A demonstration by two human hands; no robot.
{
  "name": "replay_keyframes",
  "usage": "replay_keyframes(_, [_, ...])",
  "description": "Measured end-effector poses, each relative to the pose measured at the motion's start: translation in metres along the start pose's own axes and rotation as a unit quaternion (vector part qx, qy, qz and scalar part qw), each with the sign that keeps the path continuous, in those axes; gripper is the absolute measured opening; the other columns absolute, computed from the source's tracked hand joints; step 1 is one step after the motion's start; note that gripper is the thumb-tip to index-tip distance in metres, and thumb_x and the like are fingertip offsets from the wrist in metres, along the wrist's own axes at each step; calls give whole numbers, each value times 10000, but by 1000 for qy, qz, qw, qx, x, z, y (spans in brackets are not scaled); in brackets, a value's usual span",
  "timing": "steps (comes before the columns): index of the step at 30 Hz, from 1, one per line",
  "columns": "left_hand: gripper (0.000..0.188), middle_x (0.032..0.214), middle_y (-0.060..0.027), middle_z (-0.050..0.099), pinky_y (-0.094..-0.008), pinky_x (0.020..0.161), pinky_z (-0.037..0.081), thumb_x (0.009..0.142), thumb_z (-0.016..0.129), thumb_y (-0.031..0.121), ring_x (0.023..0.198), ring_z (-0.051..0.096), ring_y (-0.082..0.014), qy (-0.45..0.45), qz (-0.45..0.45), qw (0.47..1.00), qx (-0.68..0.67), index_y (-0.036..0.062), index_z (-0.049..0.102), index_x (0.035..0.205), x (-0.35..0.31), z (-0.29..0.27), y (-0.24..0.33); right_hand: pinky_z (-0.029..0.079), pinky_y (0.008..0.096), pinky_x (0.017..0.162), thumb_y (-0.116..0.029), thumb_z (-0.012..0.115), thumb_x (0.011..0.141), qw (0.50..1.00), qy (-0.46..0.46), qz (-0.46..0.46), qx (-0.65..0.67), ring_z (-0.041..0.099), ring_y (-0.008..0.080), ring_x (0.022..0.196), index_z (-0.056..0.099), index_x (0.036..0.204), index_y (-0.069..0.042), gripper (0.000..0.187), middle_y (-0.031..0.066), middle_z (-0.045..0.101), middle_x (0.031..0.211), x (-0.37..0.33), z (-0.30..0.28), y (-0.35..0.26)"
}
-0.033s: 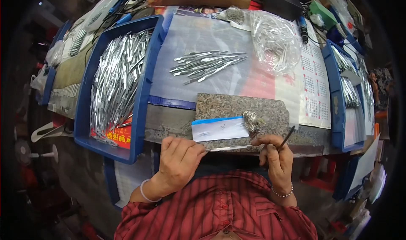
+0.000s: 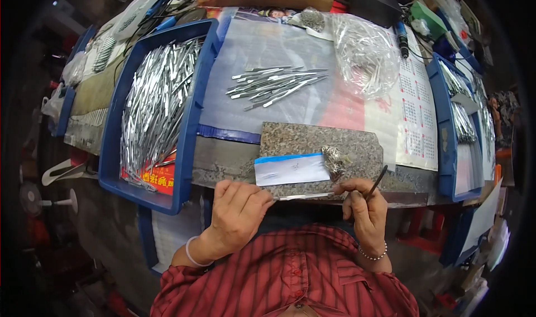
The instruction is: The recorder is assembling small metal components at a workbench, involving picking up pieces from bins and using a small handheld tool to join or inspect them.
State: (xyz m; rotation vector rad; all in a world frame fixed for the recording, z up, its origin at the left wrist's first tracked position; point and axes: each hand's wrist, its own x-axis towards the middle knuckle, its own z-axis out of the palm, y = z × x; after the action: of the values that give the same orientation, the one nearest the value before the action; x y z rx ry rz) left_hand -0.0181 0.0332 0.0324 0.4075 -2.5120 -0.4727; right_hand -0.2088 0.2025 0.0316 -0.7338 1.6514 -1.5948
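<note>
Slim silvery metal rod (image 2: 305, 196), one, lies at the near edge of one speckled granite slab (image 2: 357, 140); left hand (image 2: 235, 212) pinches one end, right hand (image 2: 367, 210) the other, also gripping one thin dark stick (image 2: 378, 182); arrangement visibly unchanged.

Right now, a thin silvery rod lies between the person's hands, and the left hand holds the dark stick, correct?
Not quite: the head view shows the dark stick in the right hand, not the left hand. The thin silvery rod does lie between them.
</note>
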Motion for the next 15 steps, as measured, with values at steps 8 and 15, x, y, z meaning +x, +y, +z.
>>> replay_keyframes(8, [186, 813, -59, 576, -373, 724, 384, 726, 713, 32, 744, 564, -239, -2, -3, 1000, -18, 62, 607, 875, -5, -2, 7, 505, 239, 688, 2, 587, 894, 998, -57, 8, -29, 637, 117, 782, 612, 987, 52, 109, 82, 653, 880, -2, 3, 3])
replay_keyframes(15, [189, 808, -67, 580, -372, 707, 393, 718, 716, 29, 738, 571, -242, 1, -12, 999, -34, 57, 610, 872, -11, -2, 7, 518, 243, 696, 18, 616, 860, 994, -65, 11, -85, 664, 138, 777, 631, 937, 56, 88, 100, 667, 857, -5, 5, -1])
